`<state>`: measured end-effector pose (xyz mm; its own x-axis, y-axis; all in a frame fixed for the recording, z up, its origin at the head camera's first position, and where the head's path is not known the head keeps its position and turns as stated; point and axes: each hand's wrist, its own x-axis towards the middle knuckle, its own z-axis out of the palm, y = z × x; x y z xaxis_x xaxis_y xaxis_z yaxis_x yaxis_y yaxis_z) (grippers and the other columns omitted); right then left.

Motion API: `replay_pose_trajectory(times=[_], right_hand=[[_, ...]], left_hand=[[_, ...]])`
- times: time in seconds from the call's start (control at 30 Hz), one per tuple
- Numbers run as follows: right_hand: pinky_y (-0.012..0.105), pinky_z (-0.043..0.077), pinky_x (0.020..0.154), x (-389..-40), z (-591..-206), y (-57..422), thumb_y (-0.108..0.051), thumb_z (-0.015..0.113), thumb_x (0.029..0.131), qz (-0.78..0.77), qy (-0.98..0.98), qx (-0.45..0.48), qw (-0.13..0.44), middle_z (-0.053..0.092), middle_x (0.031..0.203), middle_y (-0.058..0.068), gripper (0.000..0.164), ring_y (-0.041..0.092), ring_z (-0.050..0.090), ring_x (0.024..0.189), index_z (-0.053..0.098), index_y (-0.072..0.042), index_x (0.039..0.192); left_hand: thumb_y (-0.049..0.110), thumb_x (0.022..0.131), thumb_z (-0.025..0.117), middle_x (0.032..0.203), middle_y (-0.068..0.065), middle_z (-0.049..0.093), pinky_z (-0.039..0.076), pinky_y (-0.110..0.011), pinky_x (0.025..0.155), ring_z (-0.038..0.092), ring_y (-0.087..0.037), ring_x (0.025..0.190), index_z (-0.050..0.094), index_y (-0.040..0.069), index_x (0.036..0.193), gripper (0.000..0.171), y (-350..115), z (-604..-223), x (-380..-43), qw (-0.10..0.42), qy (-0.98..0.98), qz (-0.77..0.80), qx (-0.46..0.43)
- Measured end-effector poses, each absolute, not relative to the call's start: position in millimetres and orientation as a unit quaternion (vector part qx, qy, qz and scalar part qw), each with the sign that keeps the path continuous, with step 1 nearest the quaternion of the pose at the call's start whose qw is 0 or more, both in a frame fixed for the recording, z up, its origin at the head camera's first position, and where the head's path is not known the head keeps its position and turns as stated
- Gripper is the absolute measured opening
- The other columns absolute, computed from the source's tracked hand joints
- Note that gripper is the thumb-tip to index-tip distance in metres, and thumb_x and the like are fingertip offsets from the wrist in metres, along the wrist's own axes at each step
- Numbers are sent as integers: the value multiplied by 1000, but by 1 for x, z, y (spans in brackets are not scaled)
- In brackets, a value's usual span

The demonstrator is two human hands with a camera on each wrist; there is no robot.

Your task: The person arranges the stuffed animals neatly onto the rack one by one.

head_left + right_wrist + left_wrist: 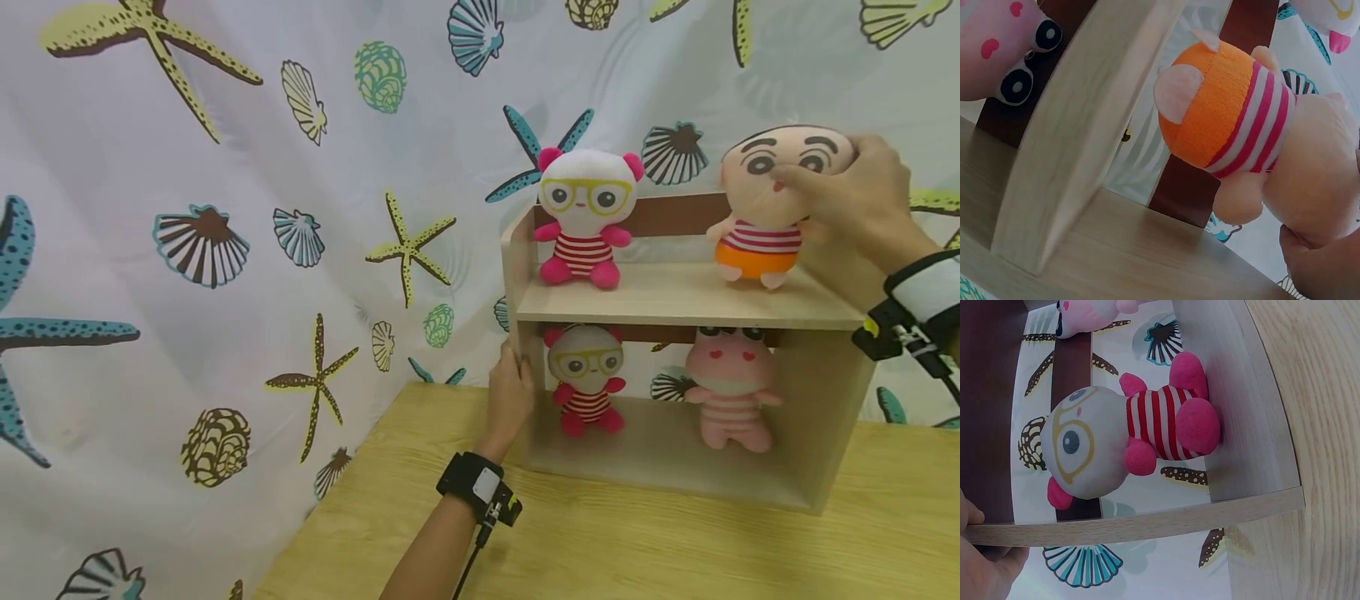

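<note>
My right hand (862, 200) holds a boy plush doll (753, 258) by the side of its head, thumb across its face. The doll has orange shorts and a striped shirt, and is upright at the right of the wooden shelf unit's (675, 318) upper level. Whether its feet touch the board, I cannot tell. My left hand (510, 396) grips the unit's left side panel (1141, 525), fingers and thumb on either side. Nearby on the lower level sits a panda plush (1094, 444) with yellow glasses.
Another glasses-wearing panda plush (585, 208) sits at the upper left. A pink plush (727, 387) with heart cheeks occupies the lower right compartment. The unit stands on a wooden table (420, 467), before a shell-and-starfish curtain (247, 325).
</note>
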<state>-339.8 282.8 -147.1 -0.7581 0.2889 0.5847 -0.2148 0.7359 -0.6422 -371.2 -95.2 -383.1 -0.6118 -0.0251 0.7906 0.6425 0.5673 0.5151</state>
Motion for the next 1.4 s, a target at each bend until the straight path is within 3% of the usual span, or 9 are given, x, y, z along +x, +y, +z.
replay_pose_trajectory(times=[0.2,0.47,0.7,0.87,1.17,1.33,1.4], right_hand=[[13,35,52,-350,-152,286,-51,59,93,367,-869,-42,328,44,131,30,89,23,45,86,27,8,151],[17,37,49,-356,-154,292,-51,59,93,357,-880,-35,311,47,126,32,89,27,46,84,26,9,150],[17,40,51,-357,-149,293,-49,62,92,370,-880,-11,296,50,110,21,80,13,46,75,38,8,143],[18,39,60,-360,-151,293,-51,60,92,380,-881,-21,280,46,123,24,88,15,46,85,28,7,150],[25,41,72,-359,-154,292,-56,54,94,383,-885,-24,263,34,144,32,98,41,42,109,8,4,156],[39,45,95,-355,-154,290,-56,54,94,388,-886,-8,252,25,150,37,102,46,39,119,1,6,155],[37,48,94,-355,-153,290,-54,55,94,390,-887,-3,247,21,152,38,103,49,37,121,0,7,155]], left_hand=[[0,101,50,104,-30,66,56,-48,73,68,-38,97,48,-10,127,28,-95,-384,-371,396,-794,-420,-191],[2,101,50,108,-29,66,55,-47,78,67,-37,101,49,-8,127,27,-93,-382,-372,382,-803,-421,-180],[3,101,50,102,-28,66,54,-49,75,67,-38,99,50,-8,120,22,-93,-378,-372,390,-802,-415,-183],[4,102,50,103,-27,66,55,-47,75,68,-36,97,50,-8,120,22,-94,-380,-373,384,-806,-414,-176],[4,102,49,105,-28,66,54,-48,77,67,-37,101,50,-8,121,22,-94,-381,-371,371,-806,-425,-179],[4,102,48,108,-27,66,55,-47,79,67,-35,102,50,-8,123,24,-94,-381,-370,362,-806,-434,-178],[4,103,48,108,-27,66,55,-46,78,67,-33,102,50,-8,124,24,-94,-381,-370,359,-805,-438,-177]])
